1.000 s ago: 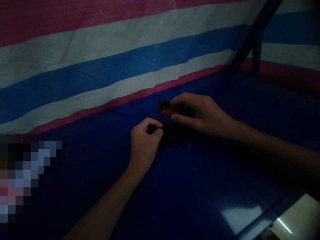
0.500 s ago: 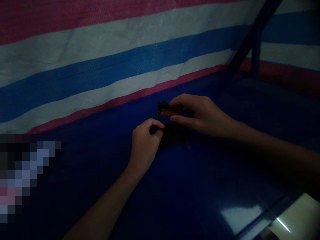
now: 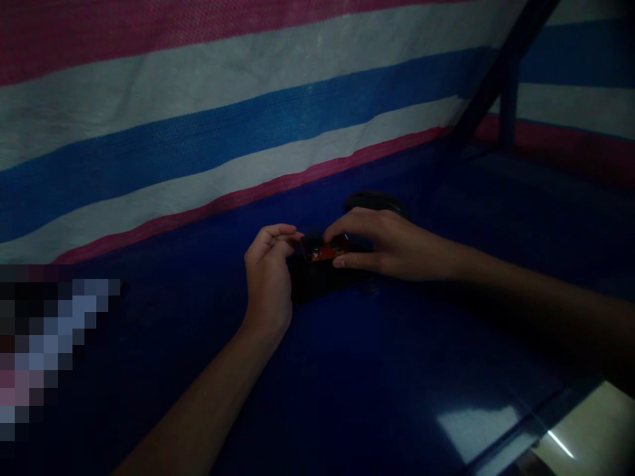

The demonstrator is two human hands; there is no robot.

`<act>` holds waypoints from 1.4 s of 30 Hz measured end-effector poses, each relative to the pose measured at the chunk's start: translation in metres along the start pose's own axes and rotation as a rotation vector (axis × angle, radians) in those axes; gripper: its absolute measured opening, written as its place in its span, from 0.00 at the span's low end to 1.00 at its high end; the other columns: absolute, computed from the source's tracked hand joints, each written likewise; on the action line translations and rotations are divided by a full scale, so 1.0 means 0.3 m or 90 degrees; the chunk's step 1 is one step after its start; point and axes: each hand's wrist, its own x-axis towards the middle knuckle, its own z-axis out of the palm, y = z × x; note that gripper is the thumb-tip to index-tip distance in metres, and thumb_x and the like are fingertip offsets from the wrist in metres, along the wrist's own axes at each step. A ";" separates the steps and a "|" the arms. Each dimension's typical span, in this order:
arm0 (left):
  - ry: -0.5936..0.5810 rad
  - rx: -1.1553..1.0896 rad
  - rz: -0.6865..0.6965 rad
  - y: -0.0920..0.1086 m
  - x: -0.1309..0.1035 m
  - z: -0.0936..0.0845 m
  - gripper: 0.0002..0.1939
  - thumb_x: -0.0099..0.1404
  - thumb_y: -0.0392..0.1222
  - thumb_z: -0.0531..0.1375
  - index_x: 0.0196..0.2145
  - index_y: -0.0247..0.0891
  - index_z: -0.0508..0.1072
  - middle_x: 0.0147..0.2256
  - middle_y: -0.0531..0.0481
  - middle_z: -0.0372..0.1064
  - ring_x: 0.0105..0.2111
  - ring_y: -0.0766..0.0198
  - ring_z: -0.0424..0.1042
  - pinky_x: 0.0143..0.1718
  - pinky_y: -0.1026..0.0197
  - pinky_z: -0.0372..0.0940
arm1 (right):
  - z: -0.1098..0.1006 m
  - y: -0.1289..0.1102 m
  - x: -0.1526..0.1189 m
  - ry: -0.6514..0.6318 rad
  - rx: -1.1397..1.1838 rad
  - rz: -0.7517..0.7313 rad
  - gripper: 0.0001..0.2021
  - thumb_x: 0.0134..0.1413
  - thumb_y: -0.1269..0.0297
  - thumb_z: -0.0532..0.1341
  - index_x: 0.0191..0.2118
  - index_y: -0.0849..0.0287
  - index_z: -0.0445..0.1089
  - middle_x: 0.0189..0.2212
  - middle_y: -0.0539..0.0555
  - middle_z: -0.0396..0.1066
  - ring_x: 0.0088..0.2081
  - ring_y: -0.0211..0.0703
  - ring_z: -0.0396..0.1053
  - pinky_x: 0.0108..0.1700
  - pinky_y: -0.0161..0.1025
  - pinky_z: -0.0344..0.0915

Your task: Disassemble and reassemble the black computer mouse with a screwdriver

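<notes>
A small flat piece, orange with dark round parts on its face [image 3: 325, 250], is held a little above the dark blue surface [image 3: 317, 370]. My right hand [image 3: 391, 244] grips its right end between thumb and forefinger. At its left end is my left hand [image 3: 270, 271], with bent fingers and the tips of thumb and forefinger drawn together at the edge. The dimness leaves the piece's exact kind unclear. Just behind my right hand lies a black rounded object [image 3: 377, 199], partly covered by the hand.
A striped red, white and blue sheet [image 3: 248, 119] rises as a wall behind the surface. A dark slanted post [image 3: 496, 79] stands at the right rear. A pixelated area [image 3: 49, 350] covers the left edge. A pale panel [image 3: 590, 430] shows at lower right.
My right hand has brought the piece lower and slightly left. My left hand has moved a little left and up, to the piece's left end. The black rounded object has come into view.
</notes>
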 end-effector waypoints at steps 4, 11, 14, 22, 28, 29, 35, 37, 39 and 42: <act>0.010 -0.021 0.005 0.008 -0.004 0.005 0.09 0.50 0.30 0.54 0.30 0.37 0.70 0.28 0.52 0.70 0.29 0.67 0.69 0.31 0.64 0.62 | 0.005 -0.009 -0.004 0.005 0.010 -0.021 0.10 0.56 0.64 0.62 0.43 0.61 0.71 0.37 0.54 0.74 0.39 0.43 0.68 0.41 0.38 0.59; 0.041 -0.017 0.006 0.005 -0.002 0.008 0.05 0.56 0.37 0.55 0.30 0.37 0.70 0.27 0.53 0.71 0.30 0.67 0.70 0.32 0.64 0.62 | 0.052 -0.035 -0.011 -0.021 0.037 -0.106 0.11 0.60 0.66 0.60 0.46 0.65 0.71 0.43 0.58 0.74 0.45 0.45 0.66 0.49 0.42 0.61; 0.041 -0.004 0.020 0.003 -0.003 0.010 0.05 0.58 0.39 0.54 0.31 0.38 0.70 0.27 0.53 0.71 0.30 0.66 0.71 0.33 0.63 0.62 | 0.059 -0.039 -0.008 -0.026 0.030 -0.132 0.12 0.60 0.66 0.59 0.46 0.67 0.72 0.44 0.60 0.74 0.46 0.45 0.66 0.50 0.43 0.61; 0.017 0.010 0.014 0.003 -0.002 0.014 0.06 0.60 0.40 0.54 0.31 0.38 0.70 0.27 0.53 0.71 0.31 0.66 0.70 0.34 0.63 0.61 | 0.046 -0.045 -0.006 -0.039 -0.007 -0.142 0.11 0.61 0.67 0.58 0.44 0.64 0.74 0.44 0.59 0.74 0.44 0.44 0.67 0.50 0.44 0.61; -0.010 0.050 0.033 -0.005 -0.005 0.010 0.07 0.62 0.40 0.54 0.32 0.39 0.71 0.28 0.53 0.71 0.31 0.66 0.70 0.35 0.62 0.61 | 0.041 -0.053 -0.011 -0.045 -0.017 -0.137 0.10 0.61 0.68 0.58 0.43 0.64 0.75 0.44 0.60 0.72 0.43 0.44 0.66 0.49 0.42 0.61; -0.021 0.061 0.038 -0.007 -0.006 0.010 0.07 0.62 0.41 0.54 0.32 0.39 0.71 0.28 0.53 0.71 0.31 0.66 0.70 0.36 0.62 0.61 | 0.040 -0.054 -0.011 -0.048 -0.022 -0.139 0.11 0.61 0.68 0.58 0.44 0.65 0.75 0.44 0.60 0.72 0.43 0.44 0.66 0.49 0.43 0.61; -0.037 0.094 0.045 -0.012 -0.005 0.014 0.07 0.64 0.41 0.54 0.32 0.40 0.71 0.28 0.53 0.71 0.32 0.66 0.70 0.36 0.62 0.60 | 0.039 -0.058 -0.011 -0.083 -0.065 -0.131 0.13 0.64 0.64 0.54 0.43 0.62 0.75 0.44 0.59 0.71 0.46 0.47 0.65 0.50 0.47 0.60; -0.040 0.096 0.048 -0.012 -0.004 0.013 0.07 0.64 0.41 0.54 0.32 0.40 0.71 0.29 0.53 0.71 0.32 0.66 0.70 0.36 0.62 0.60 | 0.040 -0.059 -0.011 -0.088 -0.077 -0.127 0.14 0.64 0.62 0.54 0.43 0.62 0.75 0.45 0.60 0.71 0.47 0.47 0.65 0.51 0.49 0.59; -0.048 0.099 0.050 -0.013 -0.004 0.011 0.07 0.64 0.41 0.54 0.33 0.40 0.71 0.29 0.53 0.71 0.33 0.66 0.70 0.36 0.62 0.60 | 0.040 -0.060 -0.012 -0.088 -0.080 -0.127 0.14 0.64 0.62 0.53 0.43 0.62 0.75 0.45 0.60 0.70 0.47 0.48 0.65 0.51 0.49 0.59; -0.054 0.104 0.048 -0.014 -0.004 0.010 0.07 0.64 0.41 0.54 0.33 0.40 0.71 0.29 0.54 0.71 0.32 0.66 0.70 0.35 0.62 0.60 | 0.040 -0.061 -0.013 -0.089 -0.083 -0.127 0.14 0.64 0.62 0.53 0.44 0.62 0.75 0.46 0.60 0.70 0.48 0.48 0.64 0.51 0.49 0.59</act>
